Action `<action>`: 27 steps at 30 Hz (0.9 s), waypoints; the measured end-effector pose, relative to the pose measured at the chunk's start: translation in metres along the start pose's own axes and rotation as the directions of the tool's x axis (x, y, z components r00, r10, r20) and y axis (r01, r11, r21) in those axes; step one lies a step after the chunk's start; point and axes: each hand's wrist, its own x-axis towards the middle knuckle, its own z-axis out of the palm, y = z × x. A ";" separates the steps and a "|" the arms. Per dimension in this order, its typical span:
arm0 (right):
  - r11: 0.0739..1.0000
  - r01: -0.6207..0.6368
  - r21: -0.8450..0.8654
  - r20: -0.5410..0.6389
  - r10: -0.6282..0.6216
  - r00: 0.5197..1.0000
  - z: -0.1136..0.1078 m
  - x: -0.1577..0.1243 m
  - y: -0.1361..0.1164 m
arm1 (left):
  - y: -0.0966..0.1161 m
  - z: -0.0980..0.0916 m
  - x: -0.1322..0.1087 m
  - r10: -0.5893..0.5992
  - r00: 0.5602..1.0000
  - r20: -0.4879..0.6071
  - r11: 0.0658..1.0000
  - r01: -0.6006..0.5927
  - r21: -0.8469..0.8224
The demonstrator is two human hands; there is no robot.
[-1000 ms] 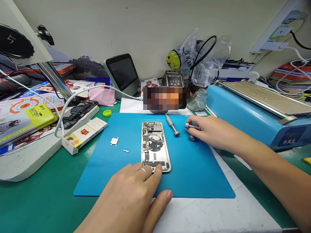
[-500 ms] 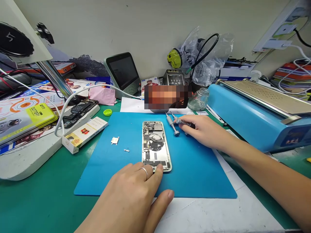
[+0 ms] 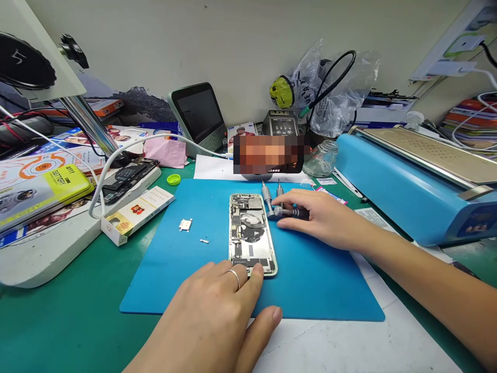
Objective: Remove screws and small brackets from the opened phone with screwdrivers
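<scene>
An opened phone (image 3: 262, 241) lies on the blue mat (image 3: 166, 274), its circuit boards and inner parts bare. My left hand (image 3: 213, 311) lies stretched out over its lower edge, fingertips touching it and thumb apart. To the right of the phone, my right hand (image 3: 326, 215) grips a dark-handled screwdriver (image 3: 289, 212) with a grey end cap, between thumb and fingers. A grey screwdriver (image 3: 266, 194) and a second one (image 3: 280, 191) lie just beyond, tips pointing away. Left of the phone are a small metal plate (image 3: 186, 224) and a tiny metal piece (image 3: 204, 241).
A blue machine (image 3: 388, 191) with a metal top stands at the right, near a glass jar (image 3: 324, 158). Behind the mat is a propped screen (image 3: 267, 154). A small box (image 3: 135, 212), a green cap (image 3: 174, 180) and a white cable (image 3: 128, 142) lie left.
My right hand has moved slightly nearer and turned the screwdriver, its end cap now lower and further left, beside the phone. The two other screwdrivers have shifted. My left hand stays on the phone.
</scene>
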 end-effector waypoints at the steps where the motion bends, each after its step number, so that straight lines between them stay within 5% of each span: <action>1: 1.000 0.010 0.003 0.009 -0.010 1.000 0.001 0.000 0.000 | 0.000 0.000 -0.001 -0.002 1.000 0.002 1.000 0.002 -0.002; 27: 0.999 0.036 0.011 -0.062 -0.035 0.997 0.011 0.002 -0.003 | 0.002 0.001 0.000 0.020 0.999 -0.033 1.000 -0.019 0.018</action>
